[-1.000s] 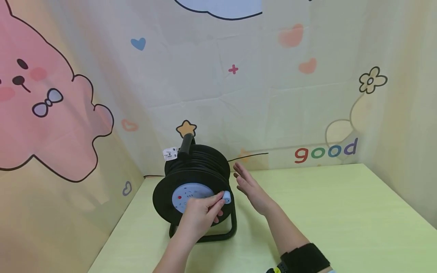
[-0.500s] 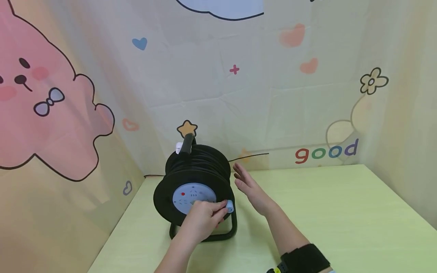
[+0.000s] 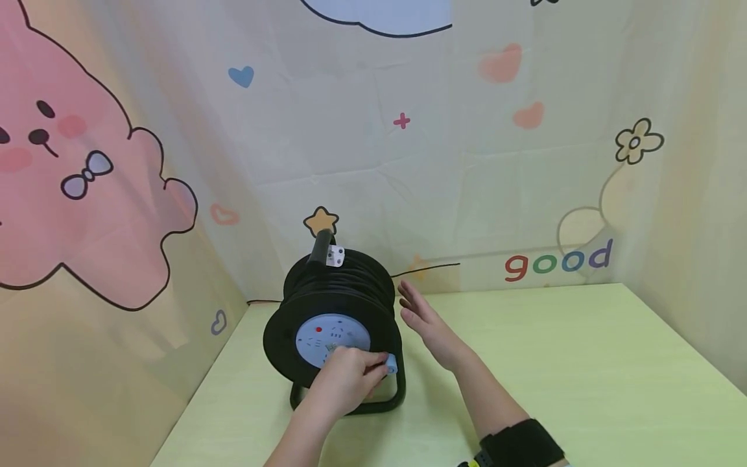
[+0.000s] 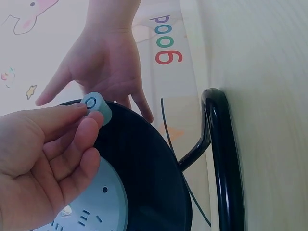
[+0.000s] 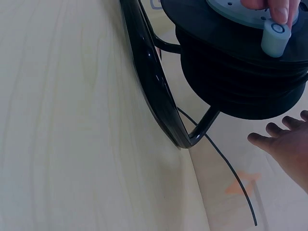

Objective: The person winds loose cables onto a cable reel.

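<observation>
A black cable reel (image 3: 280, 337) wound with black cable (image 3: 356, 275) stands on the table, its round light-blue socket panel (image 3: 315, 334) facing me. My left hand (image 3: 341, 379) pinches the small light-blue crank knob (image 3: 391, 364) at the right of the reel's disc between thumb and fingers, also plain in the left wrist view. Just right of the reel, my right hand (image 3: 434, 331) is held up with its fingers extended, apart from the drum in the right wrist view. A white plug (image 3: 335, 255) sits on top of the wound cable, beside the black carrying handle (image 3: 320, 251).
The reel's black tube stand (image 3: 379, 407) rests on the pale green table (image 3: 525, 363). A thin dark line (image 3: 428, 268) runs behind the reel along the printed backdrop (image 3: 455, 168). A black band (image 3: 522, 447) wraps the right wrist.
The left hand has carried the knob downward along the disc's right side, and the socket panel has turned clockwise. The plug has gone from left of the handle to its right. The right hand stays put.
</observation>
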`<state>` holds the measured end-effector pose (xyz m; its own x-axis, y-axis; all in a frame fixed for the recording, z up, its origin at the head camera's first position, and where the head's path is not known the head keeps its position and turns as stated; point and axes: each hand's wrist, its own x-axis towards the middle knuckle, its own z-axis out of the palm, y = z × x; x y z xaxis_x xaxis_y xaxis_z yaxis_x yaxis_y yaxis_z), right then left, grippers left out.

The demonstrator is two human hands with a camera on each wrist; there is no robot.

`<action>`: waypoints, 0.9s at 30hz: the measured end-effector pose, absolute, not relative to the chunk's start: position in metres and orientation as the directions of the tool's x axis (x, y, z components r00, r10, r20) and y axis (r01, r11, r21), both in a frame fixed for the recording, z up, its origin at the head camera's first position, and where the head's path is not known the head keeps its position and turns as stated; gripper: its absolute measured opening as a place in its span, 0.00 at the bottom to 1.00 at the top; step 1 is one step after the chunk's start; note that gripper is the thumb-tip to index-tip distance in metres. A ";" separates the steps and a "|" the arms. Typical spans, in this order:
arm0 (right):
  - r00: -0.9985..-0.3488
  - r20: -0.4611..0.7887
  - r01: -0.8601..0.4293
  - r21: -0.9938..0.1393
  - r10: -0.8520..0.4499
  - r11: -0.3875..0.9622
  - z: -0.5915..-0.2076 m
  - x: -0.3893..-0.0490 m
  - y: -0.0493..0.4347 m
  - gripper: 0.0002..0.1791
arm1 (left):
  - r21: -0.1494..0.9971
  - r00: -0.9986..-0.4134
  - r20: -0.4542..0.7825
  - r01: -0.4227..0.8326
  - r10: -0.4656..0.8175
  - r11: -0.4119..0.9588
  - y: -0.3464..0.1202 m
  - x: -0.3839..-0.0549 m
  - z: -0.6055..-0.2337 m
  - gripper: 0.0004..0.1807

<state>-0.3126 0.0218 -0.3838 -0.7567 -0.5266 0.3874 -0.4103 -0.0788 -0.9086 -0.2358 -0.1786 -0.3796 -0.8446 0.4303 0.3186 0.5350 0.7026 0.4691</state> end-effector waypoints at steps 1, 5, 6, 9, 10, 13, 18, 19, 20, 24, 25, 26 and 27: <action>-0.757 0.389 -0.410 -0.908 -0.526 -0.082 -0.384 -0.312 0.022 0.35 | 0.464 -0.844 0.320 0.535 0.429 0.706 -0.178 -0.236 -0.379 0.11; -0.761 0.384 -0.412 -0.909 -0.523 -0.068 -0.383 -0.312 0.025 0.34 | 0.459 -0.847 0.338 0.530 0.411 0.713 -0.178 -0.235 -0.376 0.11; -0.762 0.385 -0.416 -0.907 -0.520 -0.063 -0.382 -0.311 0.026 0.34 | 0.457 -0.847 0.348 0.528 0.402 0.716 -0.178 -0.235 -0.374 0.12; -0.764 0.399 -0.432 -0.900 -0.507 -0.057 -0.379 -0.310 0.029 0.34 | 0.471 -0.845 0.397 0.523 0.359 0.710 -0.181 -0.232 -0.368 0.13; -0.766 0.409 -0.440 -0.896 -0.496 -0.059 -0.377 -0.310 0.031 0.34 | 0.474 -0.838 0.427 0.528 0.340 0.705 -0.183 -0.232 -0.365 0.13; -0.766 0.457 -0.481 -0.874 -0.452 -0.068 -0.371 -0.308 0.036 0.34 | 0.462 -0.781 0.561 0.570 0.274 0.679 -0.189 -0.231 -0.357 0.12; -0.746 0.574 -0.585 -0.807 -0.337 -0.080 -0.357 -0.303 0.047 0.29 | 0.404 -0.600 0.786 0.682 0.150 0.610 -0.198 -0.230 -0.339 0.10; -0.738 0.599 -0.607 -0.791 -0.312 -0.083 -0.354 -0.301 0.048 0.28 | 0.392 -0.562 0.818 0.701 0.123 0.596 -0.200 -0.228 -0.335 0.11; -0.727 0.624 -0.629 -0.773 -0.287 -0.084 -0.351 -0.299 0.050 0.27 | 0.374 -0.523 0.847 0.714 0.096 0.592 -0.202 -0.227 -0.332 0.12; -0.666 0.722 -0.729 -0.683 -0.190 -0.041 -0.341 -0.290 0.057 0.24 | 0.290 -0.365 0.931 0.765 0.015 0.574 -0.201 -0.225 -0.321 0.20; -0.650 0.741 -0.749 -0.662 -0.167 -0.024 -0.339 -0.288 0.059 0.23 | 0.274 -0.338 0.941 0.773 0.005 0.572 -0.199 -0.225 -0.319 0.22; -0.631 0.762 -0.770 -0.638 -0.145 0.003 -0.337 -0.287 0.061 0.23 | 0.261 -0.317 0.948 0.782 0.000 0.566 -0.196 -0.226 -0.318 0.23; -0.613 0.781 -0.789 -0.614 -0.123 0.029 -0.335 -0.285 0.064 0.22 | 0.250 -0.301 0.954 0.795 0.002 0.553 -0.193 -0.227 -0.317 0.24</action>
<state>-0.2853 0.0637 -0.3355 -0.6126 -0.1226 0.7808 -0.7886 0.0285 -0.6142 -0.2272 -0.1927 -0.3168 -0.3009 0.0020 0.9536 0.7951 0.5527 0.2498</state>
